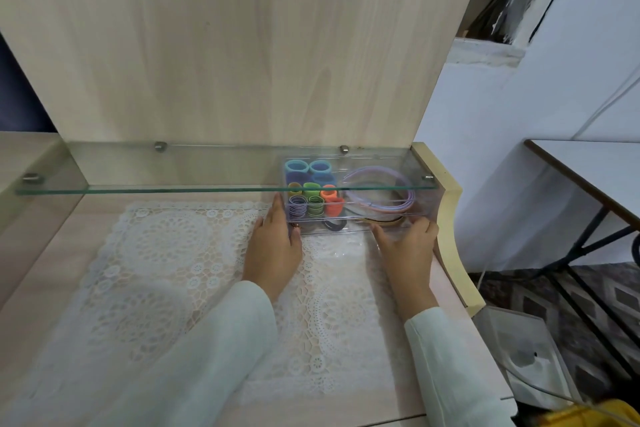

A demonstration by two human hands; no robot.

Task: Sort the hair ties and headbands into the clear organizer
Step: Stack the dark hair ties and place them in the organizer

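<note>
The clear organizer (426, 204) stands on the table at the back right, partly under the glass shelf. Its left compartments hold several hair ties (311, 191) in blue, green, orange and purple. Its right compartment holds pastel headbands (381, 194). A dark hair tie (334, 225) lies in the front strip. My left hand (273, 246) lies against the organizer's front left corner, fingers up its left side. My right hand (407, 246) presses against the front right edge, fingers fairly straight.
A glass shelf (173, 184) runs across above the table's back, over the organizer. A white lace mat (173, 270) covers the wooden table. A cream side panel (450, 218) bounds the right. Further right stands another table (588, 166).
</note>
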